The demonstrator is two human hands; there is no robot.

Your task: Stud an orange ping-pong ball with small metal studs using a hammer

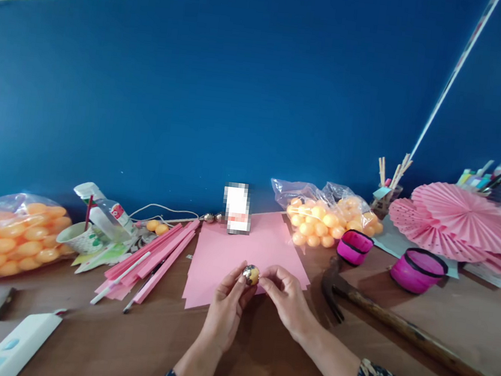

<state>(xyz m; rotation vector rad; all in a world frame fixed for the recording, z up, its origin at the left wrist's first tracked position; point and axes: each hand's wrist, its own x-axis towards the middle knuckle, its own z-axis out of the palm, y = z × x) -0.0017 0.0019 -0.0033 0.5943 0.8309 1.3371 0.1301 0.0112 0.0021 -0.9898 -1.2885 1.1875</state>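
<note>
Fingertips of both hands (256,300) pinching ball (251,274)

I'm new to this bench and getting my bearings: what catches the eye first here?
The left hand and right hand hold a small orange ball together above a pink paper sheet mid-table. A bag of orange balls lies far left, and pink paper fans spread at the right.

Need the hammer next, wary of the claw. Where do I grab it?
Grip the hammer by its wooden handle, from above, with the right hand, which now pinches the small ball with the left hand. The handle lies flat and bare on that side; the claw head sits near the pink paper.
</note>
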